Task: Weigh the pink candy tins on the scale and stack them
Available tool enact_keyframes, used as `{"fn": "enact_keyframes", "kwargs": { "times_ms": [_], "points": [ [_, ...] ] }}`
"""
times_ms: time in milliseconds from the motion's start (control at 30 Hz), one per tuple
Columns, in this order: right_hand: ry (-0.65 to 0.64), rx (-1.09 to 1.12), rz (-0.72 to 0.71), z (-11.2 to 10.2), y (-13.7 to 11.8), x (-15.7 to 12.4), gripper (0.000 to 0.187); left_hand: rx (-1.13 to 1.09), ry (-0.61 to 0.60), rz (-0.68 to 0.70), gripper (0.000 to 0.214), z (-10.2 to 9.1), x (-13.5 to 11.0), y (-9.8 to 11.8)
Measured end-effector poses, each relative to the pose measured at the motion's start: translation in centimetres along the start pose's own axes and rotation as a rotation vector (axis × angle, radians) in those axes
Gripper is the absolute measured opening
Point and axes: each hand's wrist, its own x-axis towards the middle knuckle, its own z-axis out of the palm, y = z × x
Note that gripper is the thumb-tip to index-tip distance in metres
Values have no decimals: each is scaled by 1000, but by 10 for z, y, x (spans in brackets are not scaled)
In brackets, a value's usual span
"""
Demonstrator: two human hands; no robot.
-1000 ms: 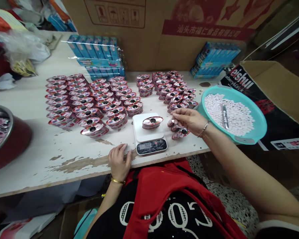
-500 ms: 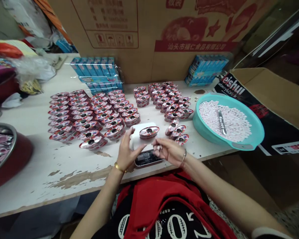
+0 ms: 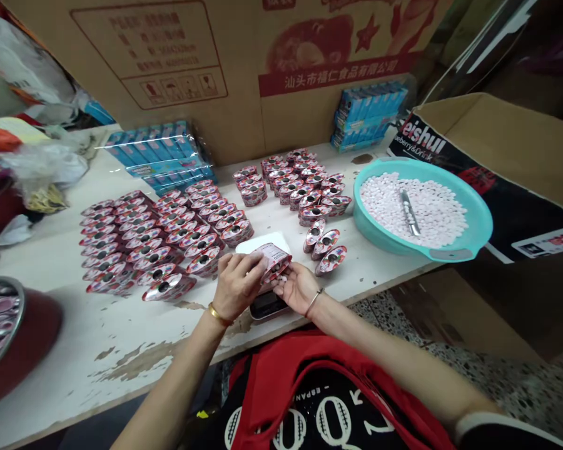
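My left hand (image 3: 239, 280) grips a small pink-and-red candy box (image 3: 273, 255), tilted so its top end faces my right hand. Cupped palm up under that end is my right hand (image 3: 300, 289), with a few pale candies (image 3: 281, 279) at its fingers. Both hands are above a kitchen scale with a white plate (image 3: 281, 240) and a dark front panel (image 3: 265, 306). Just right of the scale stand three more candy boxes (image 3: 326, 244), each with a round hole in its top. To the right, a turquoise basin (image 3: 389, 240) holds many pale candies with a metal scoop-like tool (image 3: 410, 212) on them.
Rows of candy boxes (image 3: 154, 240) stand on the left of the worn white table (image 3: 169, 331), with another group (image 3: 300, 184) further back. Blue wrapped packs (image 3: 162, 156) lean near a large cardboard carton (image 3: 239, 125). At far left stands a red pot (image 3: 37, 331); an open box (image 3: 488, 131) is at right.
The candy box has been lifted off the scale by my left hand and tipped toward my right hand. My right hand has turned palm up beneath it. The view has shifted slightly.
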Motion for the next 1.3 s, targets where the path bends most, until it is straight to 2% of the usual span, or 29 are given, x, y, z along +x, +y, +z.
{"fn": "enact_keyframes", "kwargs": {
  "times_ms": [133, 267, 467, 633, 733, 867, 1000, 1133, 1300],
  "points": [
    [-58, 13, -8, 3, 3, -4, 23, 60, 98, -13, 24, -4, -5, 4],
    [-44, -4, 3, 3, 6, -6, 19, 29, 50, -10, 24, -4, -11, 4],
    [-138, 9, 0, 7, 2, -13, 17, 1, 115, -60, 28, -6, -18, 3],
    [-108, -14, 36, -3, -1, -6, 17, -117, 27, -163, 30, 8, -17, 3],
    [-126, -24, 29, -14, -3, -3, 16, -236, 40, -306, 28, 19, -13, 1],
    [-108, -99, -57, -27, -6, -7, 14, -400, 40, -489, 27, 32, -10, -7],
    [-99, -183, -128, -34, -11, -15, 19, -508, -1, -535, 36, 40, -11, -14],
    [-101, -243, -124, -41, -14, -24, 18, -564, 52, -514, 59, 33, -19, -17],
    [-66, -269, -160, -47, -19, -37, 17, -495, 172, -678, 33, 15, -53, -15]
  ]
}}
